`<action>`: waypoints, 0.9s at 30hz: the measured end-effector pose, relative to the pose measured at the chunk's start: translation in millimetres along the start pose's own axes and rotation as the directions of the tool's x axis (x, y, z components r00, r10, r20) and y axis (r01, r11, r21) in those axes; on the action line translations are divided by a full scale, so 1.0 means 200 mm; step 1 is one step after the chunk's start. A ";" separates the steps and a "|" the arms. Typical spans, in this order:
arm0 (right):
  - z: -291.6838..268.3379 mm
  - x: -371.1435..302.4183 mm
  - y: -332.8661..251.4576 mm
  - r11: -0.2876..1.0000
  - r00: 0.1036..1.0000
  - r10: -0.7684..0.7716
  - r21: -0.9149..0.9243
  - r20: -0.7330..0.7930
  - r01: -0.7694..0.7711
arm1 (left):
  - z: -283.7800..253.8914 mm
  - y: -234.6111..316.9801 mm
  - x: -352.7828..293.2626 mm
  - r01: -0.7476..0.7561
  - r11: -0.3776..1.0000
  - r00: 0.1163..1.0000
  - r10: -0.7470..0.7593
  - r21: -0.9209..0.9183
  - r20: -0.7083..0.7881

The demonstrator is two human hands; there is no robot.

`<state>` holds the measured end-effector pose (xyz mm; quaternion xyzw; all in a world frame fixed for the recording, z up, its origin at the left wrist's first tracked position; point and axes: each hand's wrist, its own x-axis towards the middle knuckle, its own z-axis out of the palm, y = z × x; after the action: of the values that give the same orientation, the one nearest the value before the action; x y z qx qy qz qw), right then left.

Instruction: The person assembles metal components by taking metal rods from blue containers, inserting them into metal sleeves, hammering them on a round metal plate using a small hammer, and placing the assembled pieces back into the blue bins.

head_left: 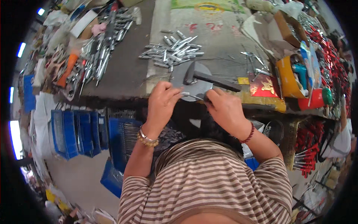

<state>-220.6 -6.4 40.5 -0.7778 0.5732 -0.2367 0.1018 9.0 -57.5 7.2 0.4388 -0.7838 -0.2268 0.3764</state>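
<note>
At the near edge of the bench, my left hand [161, 106] pinches a small silver metal sleeve [185, 93] between thumb and fingertips. My right hand [228, 112] is closed around the end of a thin metal rod [197, 98], which points toward the sleeve; whether the two touch is too small to tell. Just beyond my fingers is a round grey metal plate [203, 86]. A hammer [220, 81] with a dark handle lies across it, its head on the far left side. Farther back sits a heap of shiny metal sleeves and pointed pieces [175, 52].
Long metal tools [106, 56] and an orange-handled tool [68, 69] crowd the left. To the right lie thin rods [257, 63], a red packet [265, 86], a yellow container [291, 78] and a red jar [311, 100]. Blue bins [65, 134] stand below the bench's left side.
</note>
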 end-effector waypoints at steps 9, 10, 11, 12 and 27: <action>0.03 -0.04 -0.05 0.777 0.911 0.176 0.515 0.374 -0.362 | 0.12 0.14 -0.14 0.366 0.798 0.884 -0.459 -0.479 -0.089; 0.04 -0.05 -0.06 0.777 0.910 0.162 0.519 0.382 -0.357 | 0.12 0.17 -0.14 0.466 0.648 0.818 -0.575 -0.603 0.015; 0.05 -0.05 -0.09 0.716 0.886 0.195 0.557 0.420 -0.421 | 0.12 0.17 -0.15 0.492 0.622 0.807 -0.588 -0.609 0.053; 0.05 -0.05 -0.11 0.651 0.859 0.217 0.586 0.464 -0.482 | 0.11 0.17 -0.16 0.495 0.621 0.797 -0.603 -0.608 0.033; 0.17 -0.02 -0.07 0.773 0.969 0.229 0.587 0.092 -0.238 | -0.15 -0.10 -0.52 0.390 0.430 0.528 -0.829 -0.814 -0.185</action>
<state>-192.9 -0.9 16.0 -0.6313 0.5613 -0.3839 0.3729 76.6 21.1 -28.6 0.5772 -0.2565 -0.4842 0.6055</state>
